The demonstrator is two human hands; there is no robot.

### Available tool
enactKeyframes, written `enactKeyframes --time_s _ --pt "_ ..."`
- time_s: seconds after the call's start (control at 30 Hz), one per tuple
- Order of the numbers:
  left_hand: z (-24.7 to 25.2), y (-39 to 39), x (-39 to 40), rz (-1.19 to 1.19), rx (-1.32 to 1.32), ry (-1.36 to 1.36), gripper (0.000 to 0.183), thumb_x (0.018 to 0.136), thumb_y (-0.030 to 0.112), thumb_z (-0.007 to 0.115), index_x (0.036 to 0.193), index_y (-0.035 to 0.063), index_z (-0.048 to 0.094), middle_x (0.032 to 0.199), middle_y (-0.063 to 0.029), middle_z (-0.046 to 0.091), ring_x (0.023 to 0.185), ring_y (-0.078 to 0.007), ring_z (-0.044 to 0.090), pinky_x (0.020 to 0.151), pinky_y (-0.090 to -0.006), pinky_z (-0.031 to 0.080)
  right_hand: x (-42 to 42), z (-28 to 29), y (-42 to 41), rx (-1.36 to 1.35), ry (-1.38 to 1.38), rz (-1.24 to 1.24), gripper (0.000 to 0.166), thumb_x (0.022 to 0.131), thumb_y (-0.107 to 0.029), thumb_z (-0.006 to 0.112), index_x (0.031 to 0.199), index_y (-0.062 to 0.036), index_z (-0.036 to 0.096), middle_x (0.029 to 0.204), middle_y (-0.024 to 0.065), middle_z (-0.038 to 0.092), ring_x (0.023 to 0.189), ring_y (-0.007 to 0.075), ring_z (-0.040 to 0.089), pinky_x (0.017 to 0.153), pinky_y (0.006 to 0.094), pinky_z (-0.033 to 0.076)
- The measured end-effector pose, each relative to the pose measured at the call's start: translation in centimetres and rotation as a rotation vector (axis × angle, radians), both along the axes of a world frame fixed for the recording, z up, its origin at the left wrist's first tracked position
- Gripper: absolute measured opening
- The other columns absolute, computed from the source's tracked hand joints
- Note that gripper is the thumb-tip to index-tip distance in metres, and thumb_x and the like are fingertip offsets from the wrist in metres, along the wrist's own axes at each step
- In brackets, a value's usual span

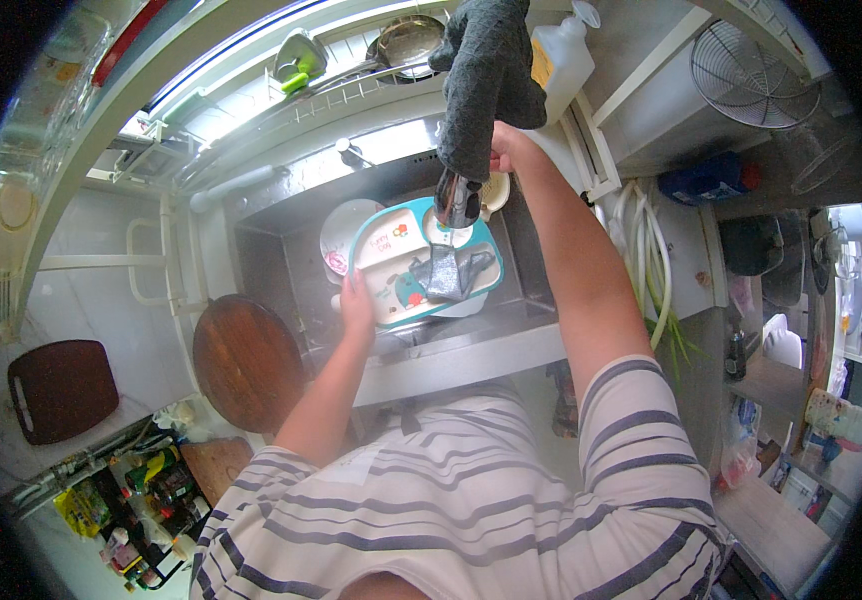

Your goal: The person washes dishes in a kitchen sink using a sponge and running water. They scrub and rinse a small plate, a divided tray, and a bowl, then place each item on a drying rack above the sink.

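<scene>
My left hand (pixel 357 301) grips the left edge of a divided children's plate (pixel 390 266), white with a teal rim and a cartoon dog. It tilts over the dark sink basin (pixel 266 247). A wet-looking grey dishcloth (pixel 457 274) lies on it, under the chrome faucet spout (pixel 459 201). Grey fabric (pixel 487 82) is draped over the faucet. My right hand (pixel 504 146) is raised beside the faucet, its fingers partly hidden by that fabric; whether it grips anything is unclear. A white plate with a pink flower (pixel 337 236) sits in the sink, partly covered.
A cream strainer (pixel 497 193) is behind the spout. Left of the sink stands a round wooden board (pixel 249 364). Green onions (pixel 645 255) lie on the right counter. A white jug (pixel 566 56) and a wire rack (pixel 341 97) with pans are at the back.
</scene>
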State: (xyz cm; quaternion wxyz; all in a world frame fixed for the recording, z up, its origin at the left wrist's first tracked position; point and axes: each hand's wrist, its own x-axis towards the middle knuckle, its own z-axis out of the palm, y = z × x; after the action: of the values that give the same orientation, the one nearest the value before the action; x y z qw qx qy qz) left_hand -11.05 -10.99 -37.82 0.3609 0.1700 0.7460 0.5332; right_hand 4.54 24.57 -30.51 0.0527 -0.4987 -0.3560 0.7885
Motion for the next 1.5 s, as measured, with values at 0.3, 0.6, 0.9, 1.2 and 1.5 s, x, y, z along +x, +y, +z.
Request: enactKeyframes --time_s 0.3,0.6,0.9,1.2,1.5 --pt "-0.8 0.2 0.5 0.118 0.021 -0.04 0.039 0.1 0.032 0.042 0.123 0.0015 0.051 0.107 -0.0065 0.061 0.092 -0.0122 0.056 0.082 -0.0274 0.046 3.6 -2.0 -21.5 1.369 -0.336 0.219 0.022 0.075 -0.018 0.07 0.089 -0.0034 0.062 0.091 0.0163 0.056 0.093 0.0351 0.055 0.081 0.0447 0.045" --pt "-1.8 0.8 1.6 0.2 -0.002 -0.041 0.037 0.1 0.032 0.042 0.121 0.0024 0.053 0.104 -0.0062 0.063 0.09 -0.0116 0.057 0.079 -0.0275 0.046 2.3 -4.4 -24.3 1.335 -0.364 -0.065 0.026 0.082 -0.01 0.061 0.105 -0.0011 0.051 0.105 0.0176 0.05 0.102 0.0362 0.05 0.089 0.0436 0.042" --pt "-1.6 -0.2 -1.1 0.167 -0.024 -0.057 0.037 0.1 0.034 0.044 0.116 0.0027 0.056 0.101 -0.0058 0.063 0.087 -0.0116 0.059 0.076 -0.0281 0.049 6.0 -5.8 -21.5 1.569 -0.337 0.121 0.011 0.082 -0.005 0.054 0.092 -0.0041 0.059 0.105 0.0134 0.053 0.103 0.0335 0.052 0.085 0.0413 0.045" --pt "-2.7 -0.1 -0.5 0.114 0.108 -0.3 0.045 0.1 0.039 0.041 0.127 0.0043 0.05 0.114 -0.007 0.061 0.098 -0.0148 0.059 0.084 -0.029 0.048 3.6 -3.2 -23.3 1.297 -0.242 -0.009 0.024 0.085 -0.001 0.053 0.108 -0.0031 0.054 0.1 0.0159 0.053 0.1 0.0335 0.053 0.087 0.0408 0.043" --pt "1.1 3.5 2.2 0.039 0.145 -0.574 0.056 0.099 0.048 0.035 0.133 0.0052 0.044 0.124 -0.0076 0.056 0.108 -0.0201 0.056 0.093 -0.0362 0.045 0.0 -3.8 -30.3 1.582 -0.12 0.376 0.037 0.086 -0.012 0.057 0.121 -0.0048 0.054 0.121 0.016 0.053 0.113 0.0311 0.049 0.099 0.0419 0.038"
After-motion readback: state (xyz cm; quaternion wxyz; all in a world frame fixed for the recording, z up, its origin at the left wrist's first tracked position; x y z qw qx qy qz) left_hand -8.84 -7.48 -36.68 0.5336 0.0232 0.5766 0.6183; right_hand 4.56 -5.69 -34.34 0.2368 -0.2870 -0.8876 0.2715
